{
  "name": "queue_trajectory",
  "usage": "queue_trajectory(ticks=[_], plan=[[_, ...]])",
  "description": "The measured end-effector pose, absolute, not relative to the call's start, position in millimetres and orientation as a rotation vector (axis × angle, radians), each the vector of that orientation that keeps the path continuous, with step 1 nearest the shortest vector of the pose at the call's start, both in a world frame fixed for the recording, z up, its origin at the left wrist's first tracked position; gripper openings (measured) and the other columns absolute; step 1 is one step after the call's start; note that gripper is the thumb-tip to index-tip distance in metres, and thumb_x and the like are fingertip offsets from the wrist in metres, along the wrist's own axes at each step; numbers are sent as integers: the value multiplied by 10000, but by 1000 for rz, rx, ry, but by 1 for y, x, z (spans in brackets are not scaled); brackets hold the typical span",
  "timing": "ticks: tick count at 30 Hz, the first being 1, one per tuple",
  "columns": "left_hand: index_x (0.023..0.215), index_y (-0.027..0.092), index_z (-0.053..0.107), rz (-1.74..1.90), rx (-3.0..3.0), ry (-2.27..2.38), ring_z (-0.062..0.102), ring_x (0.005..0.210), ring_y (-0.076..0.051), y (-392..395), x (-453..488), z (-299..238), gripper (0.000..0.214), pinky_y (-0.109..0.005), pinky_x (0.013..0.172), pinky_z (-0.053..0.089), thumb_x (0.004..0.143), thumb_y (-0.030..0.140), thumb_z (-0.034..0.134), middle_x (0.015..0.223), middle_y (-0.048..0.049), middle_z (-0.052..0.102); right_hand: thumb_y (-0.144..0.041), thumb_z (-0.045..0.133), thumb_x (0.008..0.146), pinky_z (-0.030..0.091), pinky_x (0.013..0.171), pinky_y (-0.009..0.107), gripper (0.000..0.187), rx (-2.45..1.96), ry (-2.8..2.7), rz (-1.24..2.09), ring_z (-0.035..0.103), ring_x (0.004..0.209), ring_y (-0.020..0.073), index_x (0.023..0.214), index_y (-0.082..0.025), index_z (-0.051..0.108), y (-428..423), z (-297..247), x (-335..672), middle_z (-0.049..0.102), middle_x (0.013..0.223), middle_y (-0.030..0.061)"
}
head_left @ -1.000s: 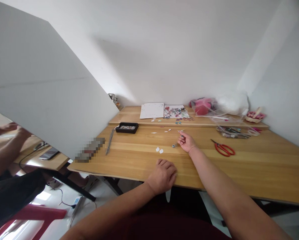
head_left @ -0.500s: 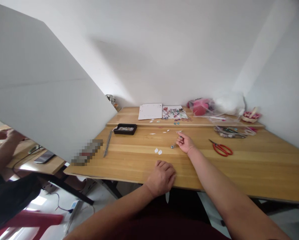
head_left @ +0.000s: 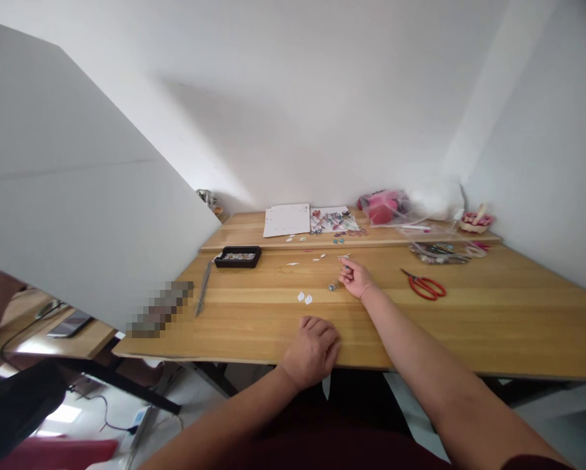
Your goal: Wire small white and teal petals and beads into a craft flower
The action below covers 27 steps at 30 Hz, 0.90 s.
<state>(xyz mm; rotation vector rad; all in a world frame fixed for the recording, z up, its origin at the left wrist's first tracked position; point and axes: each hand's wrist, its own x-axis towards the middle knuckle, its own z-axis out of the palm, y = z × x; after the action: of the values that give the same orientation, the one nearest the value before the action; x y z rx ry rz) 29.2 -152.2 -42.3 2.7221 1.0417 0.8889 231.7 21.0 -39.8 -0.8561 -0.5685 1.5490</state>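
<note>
My left hand [head_left: 312, 349] rests at the table's front edge, its fingers curled into a loose fist with the inside hidden. Further forward, my right hand [head_left: 355, 279] has its fingers closed in a pinch. A thin whitish piece [head_left: 344, 256] shows by its fingertips; whether it is held or lies on the table I cannot tell. Just left of that hand is a small bluish, shiny piece [head_left: 332, 287]. Two white leaf-shaped pieces [head_left: 304, 298] lie between the hands. Red-handled scissors or snips [head_left: 424, 287] lie to the right.
Along the back ledge are white sheets [head_left: 287, 220], coloured pieces on paper [head_left: 334, 220], a pink bundle in clear plastic [head_left: 383, 207] and a small basket [head_left: 476, 222]. A black tray of beads [head_left: 238, 256] stands left. Beyond a grey partition [head_left: 77, 196], another person's arm shows.
The whole view has shifted slightly, so things appear a little further left. Both hands keep nearly the same place and pose over the table.
</note>
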Motion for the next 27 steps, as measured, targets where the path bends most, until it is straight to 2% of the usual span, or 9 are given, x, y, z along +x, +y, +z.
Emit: queue_trajectory(ticks=[5, 27], plan=[[995, 201, 692, 884, 2749, 1053, 624, 967, -230, -152, 29, -42, 142, -404, 899, 436, 943, 217, 561, 1002, -92, 711, -332, 631, 981, 596, 745, 342, 279, -864, -573, 1542, 669, 893, 175, 1196, -154, 631, 20, -38, 230, 664, 1126, 77], [980, 195, 700, 888, 2727, 1033, 623, 961, -230, -152, 29, -42, 160, -410, 907, 439, 955, 224, 545, 985, -97, 708, -339, 633, 980, 596, 798, 377, 309, -886, -591, 1525, 671, 954, 196, 1229, -156, 623, 14, -31, 227, 656, 1178, 89]])
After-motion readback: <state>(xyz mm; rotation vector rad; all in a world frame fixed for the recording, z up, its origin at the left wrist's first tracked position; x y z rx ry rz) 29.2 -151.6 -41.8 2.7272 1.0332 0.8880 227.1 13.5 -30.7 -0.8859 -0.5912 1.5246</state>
